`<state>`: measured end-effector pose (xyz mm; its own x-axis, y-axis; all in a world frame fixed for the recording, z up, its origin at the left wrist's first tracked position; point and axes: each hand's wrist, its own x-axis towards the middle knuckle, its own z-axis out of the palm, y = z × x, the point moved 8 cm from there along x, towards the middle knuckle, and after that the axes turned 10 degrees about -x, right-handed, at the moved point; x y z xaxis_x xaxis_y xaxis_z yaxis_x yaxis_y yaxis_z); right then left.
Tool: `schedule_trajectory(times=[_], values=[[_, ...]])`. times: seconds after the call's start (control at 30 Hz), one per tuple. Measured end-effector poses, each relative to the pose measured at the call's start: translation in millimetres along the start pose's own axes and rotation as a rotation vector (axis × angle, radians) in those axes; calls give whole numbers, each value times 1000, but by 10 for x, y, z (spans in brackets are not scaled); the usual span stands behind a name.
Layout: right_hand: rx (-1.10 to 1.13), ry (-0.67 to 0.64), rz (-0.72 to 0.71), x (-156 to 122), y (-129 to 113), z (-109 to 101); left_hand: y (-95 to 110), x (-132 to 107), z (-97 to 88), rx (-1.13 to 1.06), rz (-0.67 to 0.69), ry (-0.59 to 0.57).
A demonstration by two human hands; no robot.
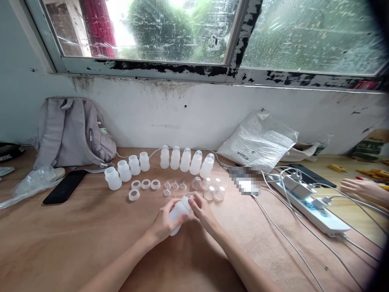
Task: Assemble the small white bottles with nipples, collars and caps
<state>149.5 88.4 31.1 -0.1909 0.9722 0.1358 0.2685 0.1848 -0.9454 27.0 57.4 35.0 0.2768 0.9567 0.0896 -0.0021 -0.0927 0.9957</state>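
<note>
My left hand [164, 224] is wrapped round the body of a small white plastic bottle [180, 211], held tilted just above the wooden table [75, 239]. My right hand [203, 211] pinches the bottle's top end, fingers closed on its cap. Behind them stand several open bottles [124, 171] in a row at the left and several capped bottles [186, 159] at the right. Loose white rings [146, 184], small nipples [175, 186] and clear caps [212, 190] lie between the rows and my hands.
A grey backpack [71, 132] leans on the wall at the left, with a black phone [65, 186] and a clear bag [33, 180] before it. A white plastic bag [258, 140], a power strip [310, 207] with cables, and another person's hand [363, 188] are at the right.
</note>
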Motion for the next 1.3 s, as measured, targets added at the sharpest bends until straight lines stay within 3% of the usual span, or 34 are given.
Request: schedule_trajectory(times=[0.1,0.23,0.4,0.57,0.7,0.93,1.1,1.3], values=[[-59,65,9,-46,-1,52,-45,-39,101,-24,-72,-41],[-9,139,42,-94,10,0,-109,-110,295,-326,-293,-156],[124,80,50,-131,-5,46,-186,-176,382,-540,-452,-204],[266,-79,61,-98,-20,159,-422,-303,572,-1065,-751,-355],[336,-147,80,-27,24,185,-448,-257,518,-1297,-747,-358],[265,-63,107,61,168,82,-240,-168,267,-1218,-576,-369],[469,-16,98,52,123,13,-361,-155,261,-1071,-656,-260],[486,1,184,58,258,-17,-491,-178,351,-857,-719,-268]])
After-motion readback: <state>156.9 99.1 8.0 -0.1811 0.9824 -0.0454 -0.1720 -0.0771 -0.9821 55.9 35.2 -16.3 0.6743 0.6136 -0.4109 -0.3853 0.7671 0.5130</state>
